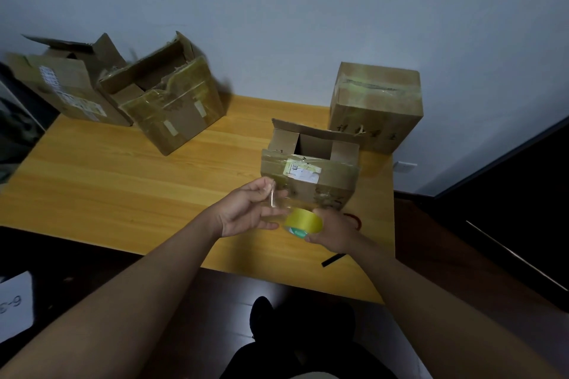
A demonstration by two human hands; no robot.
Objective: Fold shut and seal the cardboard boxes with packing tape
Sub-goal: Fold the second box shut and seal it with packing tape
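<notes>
The right hand (331,229) grips the tape roll (303,222); the left hand (249,209) pinches its pulled-out free end. Just beyond them, near the bench's (107,181) right edge, the small box (311,166) stands open and untaped. The box (377,104) at the far right corner looks sealed; two boxes (175,98) at the far left gape open.

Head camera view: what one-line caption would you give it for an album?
Right hand holds a yellow tape roll while left hand pinches its clear free end before an open cardboard box.
</notes>
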